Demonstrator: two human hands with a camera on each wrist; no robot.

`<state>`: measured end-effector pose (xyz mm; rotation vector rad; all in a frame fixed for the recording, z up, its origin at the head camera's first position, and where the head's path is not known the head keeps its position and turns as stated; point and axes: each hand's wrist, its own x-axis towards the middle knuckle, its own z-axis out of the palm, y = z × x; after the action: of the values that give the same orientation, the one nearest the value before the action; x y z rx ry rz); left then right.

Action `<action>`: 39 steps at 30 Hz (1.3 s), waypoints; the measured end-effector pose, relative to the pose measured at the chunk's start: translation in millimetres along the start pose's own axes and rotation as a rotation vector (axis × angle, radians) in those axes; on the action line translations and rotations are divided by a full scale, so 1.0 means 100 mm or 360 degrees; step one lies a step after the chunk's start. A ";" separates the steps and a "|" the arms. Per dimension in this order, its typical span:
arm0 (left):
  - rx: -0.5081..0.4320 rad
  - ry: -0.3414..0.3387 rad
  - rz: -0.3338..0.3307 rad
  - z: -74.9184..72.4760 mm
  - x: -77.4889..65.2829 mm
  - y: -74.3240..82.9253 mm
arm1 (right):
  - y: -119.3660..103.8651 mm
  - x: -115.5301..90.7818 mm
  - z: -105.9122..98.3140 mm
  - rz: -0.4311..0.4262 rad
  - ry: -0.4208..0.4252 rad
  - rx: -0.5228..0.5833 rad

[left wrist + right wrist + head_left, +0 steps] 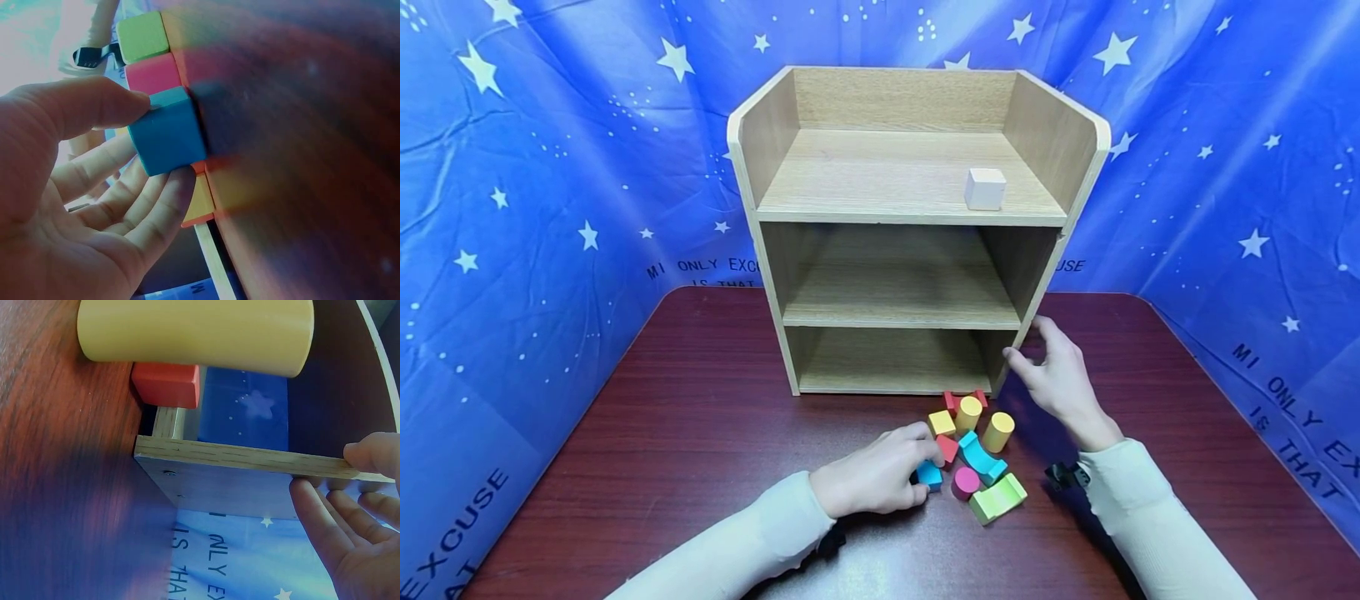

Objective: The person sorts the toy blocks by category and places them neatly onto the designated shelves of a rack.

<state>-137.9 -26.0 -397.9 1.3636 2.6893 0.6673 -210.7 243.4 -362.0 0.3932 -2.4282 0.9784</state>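
Observation:
In the left wrist view a blue block (167, 134) sits between the thumb and fingertips of my left hand (880, 471), which pinches it at the table. My right hand (1063, 379) grips the front edge of the right side panel of a small wooden shelf (895, 218). Its thumb lies at the panel's front edge and the fingers touch the outer face. Between the hands lie a magenta cylinder (966, 483), a green block with a curved hollow (998, 500), a light-blue arch (982, 458) and a red block (947, 450), partly behind the left fingers.
Two yellow cylinders (998, 432), a yellow cube (942, 423) and a red notched block (950, 402) stand near the shelf's base. A white cube (985, 189) rests on the top shelf. Blue star-patterned cloth (550, 167) surrounds the dark red table (700, 400).

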 end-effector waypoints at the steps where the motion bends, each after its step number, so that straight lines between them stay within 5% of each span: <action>1: 0.0003 -0.0003 0.0002 0.00 0.00 0.00 | 0.00 0.00 0.00 0.0000 0.0001 0.0002; 19: 0.0027 0.0023 0.0054 0.02 0.00 0.00 | -0.01 0.00 0.00 -0.0003 -0.0001 0.0009; 39: 0.0094 0.0062 0.0054 -0.15 -0.03 0.03 | 0.01 0.00 0.00 0.0007 0.0010 -0.0005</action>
<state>-137.1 -32.0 -383.7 1.4276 2.7428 0.6286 -211.5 243.8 -362.4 0.3835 -2.4258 0.9764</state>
